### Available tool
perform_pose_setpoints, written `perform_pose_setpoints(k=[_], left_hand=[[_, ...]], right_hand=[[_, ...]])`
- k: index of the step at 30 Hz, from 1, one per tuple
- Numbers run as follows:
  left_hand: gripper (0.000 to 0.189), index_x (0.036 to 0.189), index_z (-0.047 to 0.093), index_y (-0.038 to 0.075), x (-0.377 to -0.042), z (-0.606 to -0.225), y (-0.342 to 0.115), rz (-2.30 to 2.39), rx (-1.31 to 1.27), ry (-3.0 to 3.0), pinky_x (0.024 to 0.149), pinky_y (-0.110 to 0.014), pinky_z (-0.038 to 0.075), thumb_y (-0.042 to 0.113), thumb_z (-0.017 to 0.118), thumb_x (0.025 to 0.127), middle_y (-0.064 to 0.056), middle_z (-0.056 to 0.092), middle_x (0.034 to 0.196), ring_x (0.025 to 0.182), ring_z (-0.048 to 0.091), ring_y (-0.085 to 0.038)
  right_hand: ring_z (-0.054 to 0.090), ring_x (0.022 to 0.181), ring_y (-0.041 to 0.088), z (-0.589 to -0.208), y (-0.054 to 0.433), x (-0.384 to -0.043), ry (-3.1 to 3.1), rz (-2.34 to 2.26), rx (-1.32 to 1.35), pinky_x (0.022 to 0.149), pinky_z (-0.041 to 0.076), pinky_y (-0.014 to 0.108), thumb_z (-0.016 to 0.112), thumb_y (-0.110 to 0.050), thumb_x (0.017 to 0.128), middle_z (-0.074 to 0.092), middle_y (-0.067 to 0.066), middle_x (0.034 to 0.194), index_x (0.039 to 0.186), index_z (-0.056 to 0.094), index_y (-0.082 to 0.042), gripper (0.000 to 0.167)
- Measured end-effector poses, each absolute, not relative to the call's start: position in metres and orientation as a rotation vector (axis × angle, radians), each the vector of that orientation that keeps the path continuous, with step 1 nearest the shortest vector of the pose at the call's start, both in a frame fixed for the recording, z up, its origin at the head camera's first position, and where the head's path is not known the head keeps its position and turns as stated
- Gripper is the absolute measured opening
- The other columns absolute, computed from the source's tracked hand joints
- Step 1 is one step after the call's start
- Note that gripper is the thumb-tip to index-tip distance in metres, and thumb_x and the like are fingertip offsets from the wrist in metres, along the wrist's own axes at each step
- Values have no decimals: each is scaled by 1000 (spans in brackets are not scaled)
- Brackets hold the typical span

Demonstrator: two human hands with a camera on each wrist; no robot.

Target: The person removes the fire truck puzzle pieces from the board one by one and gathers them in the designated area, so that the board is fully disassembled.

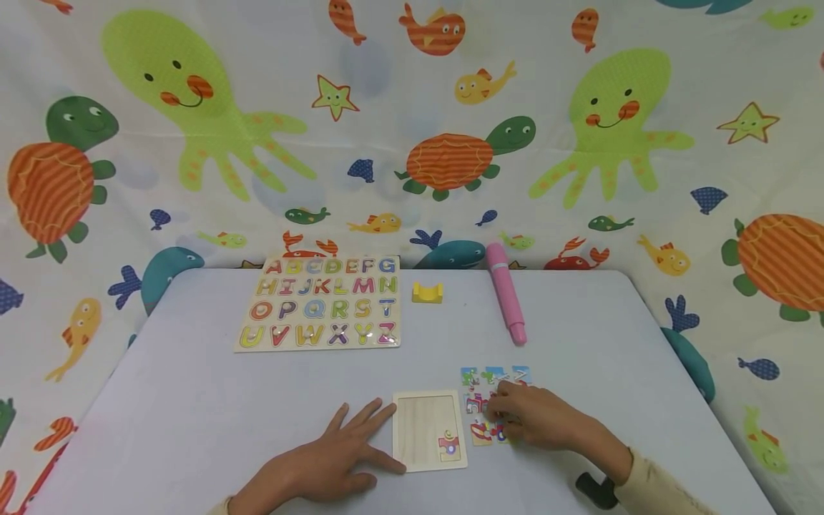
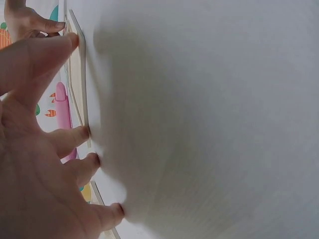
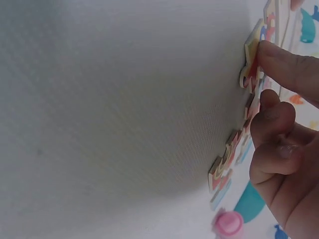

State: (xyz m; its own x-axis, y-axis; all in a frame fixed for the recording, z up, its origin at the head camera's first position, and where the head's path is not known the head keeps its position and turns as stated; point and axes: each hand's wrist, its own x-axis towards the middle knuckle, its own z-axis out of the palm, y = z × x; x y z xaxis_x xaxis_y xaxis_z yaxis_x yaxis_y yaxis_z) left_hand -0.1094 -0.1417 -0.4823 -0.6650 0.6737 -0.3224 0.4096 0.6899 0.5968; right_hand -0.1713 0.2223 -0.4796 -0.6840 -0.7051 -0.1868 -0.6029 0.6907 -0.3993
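A shallow wooden puzzle tray (image 1: 427, 429) lies in front of me, with one printed piece (image 1: 448, 445) in its lower right corner. My left hand (image 1: 335, 454) is spread flat beside it, fingertips touching its left edge; the left wrist view shows the tray (image 2: 76, 74) edge-on against those fingers. To the right lie several loose jigsaw pieces (image 1: 477, 403) in rough rows. My right hand (image 1: 543, 415) is over them, partly covering some. In the right wrist view, its thumb meets a red and yellow puzzle piece (image 3: 252, 57) in a pinch, the other fingers curled.
An alphabet board (image 1: 325, 304) with letters A to Z stands behind on the left. A small yellow block (image 1: 428, 292) and a thick pink pen-like stick (image 1: 507, 293) lie at the back. A sea-animal cloth (image 1: 386, 107) hangs behind the white table (image 1: 290, 393).
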Motion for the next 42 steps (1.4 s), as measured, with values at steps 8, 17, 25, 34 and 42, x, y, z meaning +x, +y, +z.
perform_pose_setpoints(k=[8,17,25,34,42], left_hand=[[42,122,71,49,-109,-483,-142,670,830,2361,118,-72,5,19,72,92,-3,23,169,157,9,-33],[42,123,71,48,-109,-482,-142,677,835,2357,117,-73,5,20,71,93,-4,23,169,157,9,-34],[41,125,71,48,-110,-484,-143,686,861,2358,116,-75,6,20,70,94,-5,23,169,156,10,-35],[42,125,72,45,-110,-483,-147,711,899,2362,114,-77,8,18,71,93,-8,24,169,156,11,-38],[41,125,71,47,-110,-484,-146,712,891,2355,115,-76,6,19,70,94,-7,23,169,156,9,-37]], right_hand=[[48,77,4,-478,219,-166,2614,-375,-1023,63,45,21,78,-12,88,54,-11,97,111,72,-22,25],[42,134,24,-480,198,-166,2667,-466,-1233,102,50,48,80,-21,89,54,0,138,121,72,-27,34],[10,155,34,-481,167,-166,2527,-391,-1322,114,28,69,73,-23,95,29,0,165,128,70,-42,38],[19,152,34,-484,158,-163,2529,-281,-1420,113,31,68,81,-28,89,40,1,158,122,75,-39,35],[38,140,27,-486,156,-155,2549,-300,-1434,109,43,55,78,-19,90,53,-2,142,117,74,-35,32]])
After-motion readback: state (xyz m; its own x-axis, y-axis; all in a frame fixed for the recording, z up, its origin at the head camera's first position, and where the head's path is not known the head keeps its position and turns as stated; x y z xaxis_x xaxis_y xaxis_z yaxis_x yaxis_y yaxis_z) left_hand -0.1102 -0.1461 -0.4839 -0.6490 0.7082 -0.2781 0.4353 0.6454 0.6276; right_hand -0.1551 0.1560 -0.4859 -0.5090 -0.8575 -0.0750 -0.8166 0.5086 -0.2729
